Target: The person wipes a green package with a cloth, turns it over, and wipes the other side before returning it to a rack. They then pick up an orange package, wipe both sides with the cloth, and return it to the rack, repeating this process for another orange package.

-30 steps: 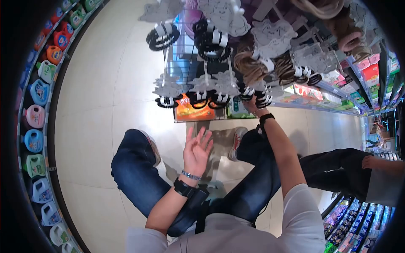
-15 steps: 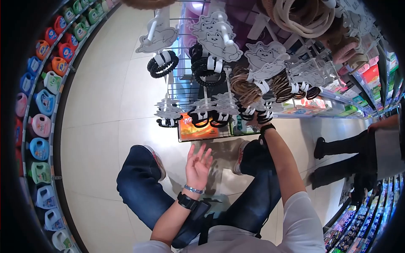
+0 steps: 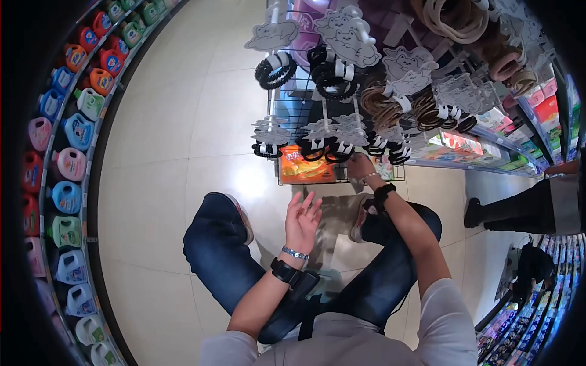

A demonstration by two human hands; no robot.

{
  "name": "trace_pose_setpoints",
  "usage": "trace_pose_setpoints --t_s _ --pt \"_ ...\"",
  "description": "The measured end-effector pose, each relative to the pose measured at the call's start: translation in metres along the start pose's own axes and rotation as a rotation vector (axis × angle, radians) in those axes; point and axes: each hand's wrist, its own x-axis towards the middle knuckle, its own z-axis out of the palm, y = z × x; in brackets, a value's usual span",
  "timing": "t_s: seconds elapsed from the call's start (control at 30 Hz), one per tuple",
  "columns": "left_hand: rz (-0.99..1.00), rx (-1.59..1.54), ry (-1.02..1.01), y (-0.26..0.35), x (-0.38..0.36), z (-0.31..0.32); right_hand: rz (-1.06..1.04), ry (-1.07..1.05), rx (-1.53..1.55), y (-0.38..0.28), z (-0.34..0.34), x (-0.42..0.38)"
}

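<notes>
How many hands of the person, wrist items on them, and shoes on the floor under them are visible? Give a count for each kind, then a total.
Hands: 2, left hand open and right hand at the hair ties
Black wrist bands: 2
Bracelets: 2
Shoes: 2
Total: 8

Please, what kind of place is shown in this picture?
Most likely a shop aisle. Detergent bottles line a long shelf at one side, hair ties on cards hang from a wire rack, and the right hand reaches to them.
</notes>
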Motion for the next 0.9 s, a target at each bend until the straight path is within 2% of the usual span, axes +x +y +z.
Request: trace_pose_setpoints --t_s 0.07,0.1,0.17,0.2,0.3,0.33,0.37,0.43,0.47,0.5,0.63,0.7,0.73,0.77,0.83,0.87,0.9 --pt "0.010 -0.001 0.004 0.001 0.001 -0.002 -0.345 -0.133 -0.295 -0.006 0.014 0.005" --pt "0.014 -0.003 0.006 0.001 0.002 -0.003 -0.346 -0.131 -0.292 -0.013 0.015 0.003" --pt "0.015 0.004 0.015 0.003 0.003 -0.003 -0.294 -0.044 0.072 -0.026 0.015 -0.003" --pt "0.016 0.009 0.026 0.005 0.003 -0.004 -0.347 0.035 0.059 -0.013 0.034 0.007" --pt "0.025 0.017 0.039 0.010 0.000 -0.002 -0.299 -0.023 0.148 -0.001 0.047 0.018" --pt "0.025 0.017 0.039 0.010 0.000 -0.002 -0.368 0.080 0.200 -0.003 0.048 0.017" --pt "0.031 0.040 0.044 0.011 0.000 -0.004 -0.369 0.079 0.199 -0.001 0.046 0.017" --pt "0.035 0.066 0.052 0.011 0.000 -0.011 0.131 -0.236 0.438 -0.002 0.031 0.012" --pt "0.001 0.086 0.090 0.010 0.001 -0.016 0.343 -0.242 0.704 -0.019 0.011 -0.005" --pt "-0.032 0.105 0.127 0.009 0.003 -0.019 0.344 -0.241 0.705 -0.026 -0.007 -0.020" --pt "-0.105 0.072 0.148 0.012 0.003 -0.012 0.376 -0.486 1.390 -0.025 -0.036 -0.079" --pt "-0.212 0.045 0.142 0.019 0.001 0.003 0.369 -0.631 1.377 -0.025 -0.057 -0.108" --pt "-0.285 0.050 -0.033 0.025 0.007 -0.006 0.387 -0.635 1.366 -0.027 -0.067 -0.122" --pt "-0.284 0.053 -0.039 0.027 0.008 -0.006 0.407 -0.640 1.353 -0.026 -0.074 -0.136" --pt "-0.343 0.193 -0.079 0.029 0.009 -0.002 0.290 -0.565 1.225 -0.021 -0.080 -0.158" --pt "-0.360 0.263 -0.052 0.029 0.007 0.000 0.140 -0.579 1.116 -0.019 -0.086 -0.167" --pt "-0.360 0.268 -0.051 0.027 0.005 0.000 0.139 -0.578 1.121 -0.021 -0.094 -0.171"
